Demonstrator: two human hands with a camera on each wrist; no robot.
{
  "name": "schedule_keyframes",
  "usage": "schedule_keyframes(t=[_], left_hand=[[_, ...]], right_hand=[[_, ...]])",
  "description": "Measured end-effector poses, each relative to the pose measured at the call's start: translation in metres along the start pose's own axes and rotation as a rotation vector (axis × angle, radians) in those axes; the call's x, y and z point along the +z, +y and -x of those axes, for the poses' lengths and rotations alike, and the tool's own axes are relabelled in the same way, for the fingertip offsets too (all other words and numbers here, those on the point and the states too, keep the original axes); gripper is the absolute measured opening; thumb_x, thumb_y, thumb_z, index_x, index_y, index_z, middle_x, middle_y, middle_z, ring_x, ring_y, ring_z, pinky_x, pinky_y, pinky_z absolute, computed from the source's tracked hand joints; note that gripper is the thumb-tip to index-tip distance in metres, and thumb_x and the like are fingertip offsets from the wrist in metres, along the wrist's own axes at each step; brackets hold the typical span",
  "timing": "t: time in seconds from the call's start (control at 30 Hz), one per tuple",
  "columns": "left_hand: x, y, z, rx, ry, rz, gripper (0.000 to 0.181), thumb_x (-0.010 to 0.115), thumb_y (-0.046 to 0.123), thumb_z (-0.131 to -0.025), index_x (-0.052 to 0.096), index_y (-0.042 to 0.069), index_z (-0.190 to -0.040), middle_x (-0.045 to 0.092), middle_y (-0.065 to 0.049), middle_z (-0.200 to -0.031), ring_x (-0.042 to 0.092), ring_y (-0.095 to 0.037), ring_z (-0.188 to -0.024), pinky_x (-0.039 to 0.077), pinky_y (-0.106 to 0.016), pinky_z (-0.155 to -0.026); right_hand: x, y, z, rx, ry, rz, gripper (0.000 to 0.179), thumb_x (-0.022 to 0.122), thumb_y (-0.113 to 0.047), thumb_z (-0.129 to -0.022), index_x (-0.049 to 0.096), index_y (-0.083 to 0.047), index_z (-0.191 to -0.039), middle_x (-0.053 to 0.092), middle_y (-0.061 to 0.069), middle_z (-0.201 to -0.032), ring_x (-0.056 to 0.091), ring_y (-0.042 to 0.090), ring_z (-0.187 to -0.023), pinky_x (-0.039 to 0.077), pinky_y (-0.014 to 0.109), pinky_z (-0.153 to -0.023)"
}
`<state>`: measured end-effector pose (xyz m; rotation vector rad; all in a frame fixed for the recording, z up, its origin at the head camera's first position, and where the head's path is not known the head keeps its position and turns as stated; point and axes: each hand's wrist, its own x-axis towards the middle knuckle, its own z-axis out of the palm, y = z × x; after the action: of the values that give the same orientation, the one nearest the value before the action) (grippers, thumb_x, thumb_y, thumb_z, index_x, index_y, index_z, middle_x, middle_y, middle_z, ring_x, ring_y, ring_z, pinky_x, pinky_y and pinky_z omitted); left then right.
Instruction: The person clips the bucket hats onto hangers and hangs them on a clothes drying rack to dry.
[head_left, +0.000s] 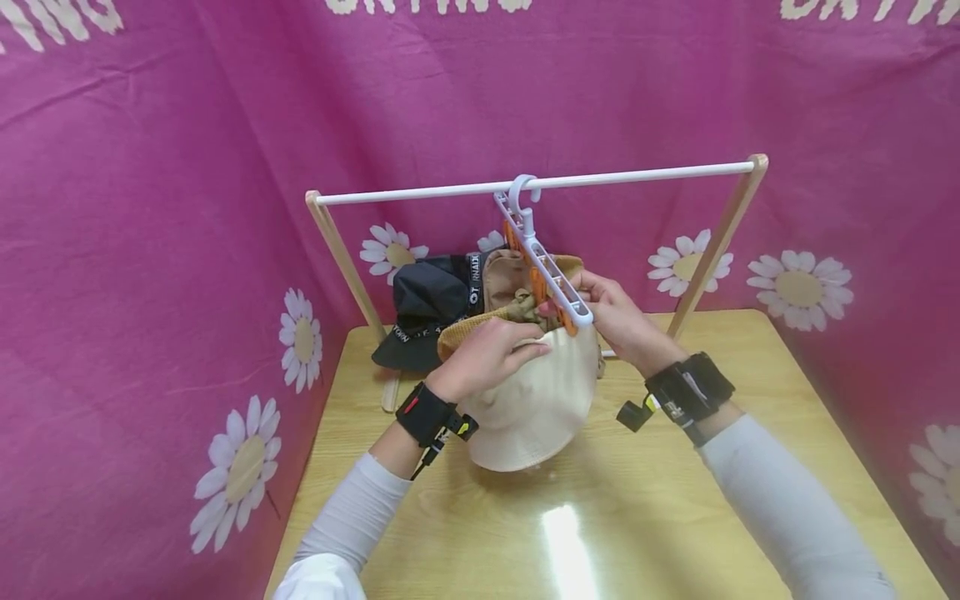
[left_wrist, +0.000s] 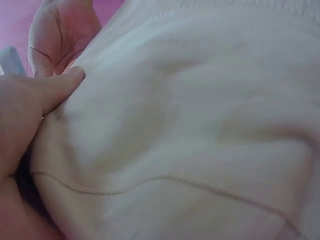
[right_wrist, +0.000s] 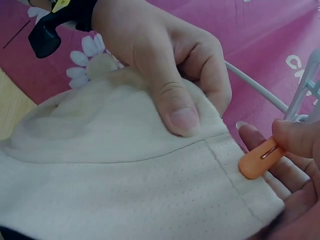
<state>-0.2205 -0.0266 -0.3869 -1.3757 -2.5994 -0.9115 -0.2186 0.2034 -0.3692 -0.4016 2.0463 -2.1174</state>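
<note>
A cream bucket hat (head_left: 536,417) hangs below the near end of a pale multi-clip hanger (head_left: 551,275). My left hand (head_left: 487,354) grips it near its upper edge, thumb pressed on the fabric in the left wrist view, where the hat (left_wrist: 165,115) fills most of the picture. Between thumb and fingers, my right hand (right_wrist: 300,170) pinches an orange clip (right_wrist: 257,162) at the hat's edge. More orange clips line the hanger, whose hook sits over a white rod (head_left: 420,192). Fabric folds hide the left fingertips behind the hat.
Behind the cream hat are a black hat (head_left: 429,292) with a lettered band, a tan hat (head_left: 504,275) and a mustard textured one (head_left: 465,331). Wooden posts (head_left: 716,246) carry the rod at both sides of the wooden table (head_left: 480,542). Pink daisy-print cloth (head_left: 225,208) surrounds it.
</note>
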Motion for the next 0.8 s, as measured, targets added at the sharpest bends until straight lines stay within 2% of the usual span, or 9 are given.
schedule_keyframes(t=[0.17, 0.33, 0.6, 0.8], left_hand=[[0.0022, -0.0008, -0.0005, 0.010, 0.057, -0.034, 0.017, 0.068, 0.028, -0.104, 0.077, 0.015, -0.107, 0.059, 0.008, -0.075, 0.050, -0.008, -0.067, 0.039, -0.024, -0.064], [0.0013, 0.0002, -0.0012, 0.015, 0.112, -0.057, 0.016, 0.068, 0.026, -0.104, 0.078, 0.014, -0.105, 0.057, 0.007, -0.071, 0.048, -0.008, -0.064, 0.037, -0.025, -0.062], [0.0002, 0.0002, -0.0011, 0.010, 0.122, -0.101, 0.017, 0.068, 0.027, -0.104, 0.080, 0.016, -0.107, 0.066, 0.008, -0.077, 0.052, -0.008, -0.067, 0.042, -0.027, -0.064], [0.0022, -0.0007, -0.0031, 0.019, 0.137, -0.124, 0.016, 0.070, 0.027, -0.103, 0.080, 0.015, -0.106, 0.068, 0.007, -0.079, 0.055, -0.009, -0.069, 0.045, -0.029, -0.067]], right_hand=[[0.0009, 0.0024, -0.0006, 0.012, 0.020, -0.018, 0.018, 0.055, 0.003, -0.105, 0.059, -0.011, -0.093, 0.081, 0.001, -0.096, 0.076, 0.011, -0.099, 0.052, 0.021, -0.077], [0.0021, 0.0027, -0.0017, -0.004, 0.025, -0.049, 0.019, 0.055, 0.004, -0.104, 0.059, -0.011, -0.094, 0.080, 0.000, -0.095, 0.075, 0.010, -0.097, 0.054, 0.020, -0.079], [0.0001, 0.0045, 0.0000, 0.004, 0.017, -0.007, 0.017, 0.055, 0.005, -0.103, 0.059, -0.010, -0.097, 0.080, -0.002, -0.096, 0.074, 0.011, -0.099, 0.052, 0.022, -0.082], [-0.0038, 0.0075, 0.0036, -0.035, -0.025, 0.011, 0.011, 0.060, 0.002, -0.103, 0.059, -0.009, -0.104, 0.080, -0.001, -0.101, 0.073, 0.010, -0.102, 0.050, 0.025, -0.085]])
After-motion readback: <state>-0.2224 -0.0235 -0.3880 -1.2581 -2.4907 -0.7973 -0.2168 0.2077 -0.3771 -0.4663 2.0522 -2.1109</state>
